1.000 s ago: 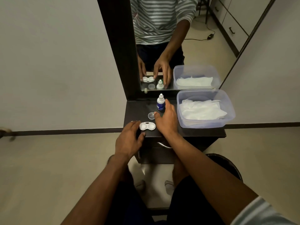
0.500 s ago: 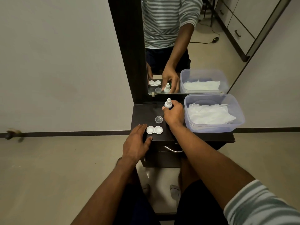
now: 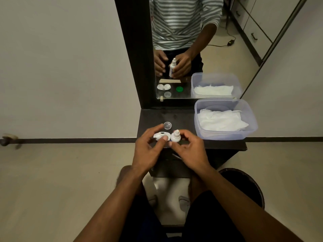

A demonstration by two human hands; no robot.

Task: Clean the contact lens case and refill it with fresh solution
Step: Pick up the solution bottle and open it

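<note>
A white two-well contact lens case (image 3: pixel 159 135) lies on the dark vanity top (image 3: pixel 181 117), partly hidden behind my left thumb. My right hand (image 3: pixel 191 151) grips a small white solution bottle (image 3: pixel 175 137) held above the front edge, nozzle pointing up. My left hand (image 3: pixel 148 151) hovers just left of the bottle with its fingers apart, over the case; the mirror shows the case resting flat below both hands. A small clear round lid (image 3: pixel 167 125) sits just behind the case.
A clear plastic tub (image 3: pixel 227 136) with white tissues (image 3: pixel 222 120) fills the right side of the top. The mirror (image 3: pixel 192 49) stands behind and reflects a green cap (image 3: pixel 179 89) on the top. A dark round bin (image 3: pixel 244 187) is on the floor, right.
My right hand has lifted the bottle from the back of the top and brought it toward me, over the case. My left hand rose from beside the case to meet it.
</note>
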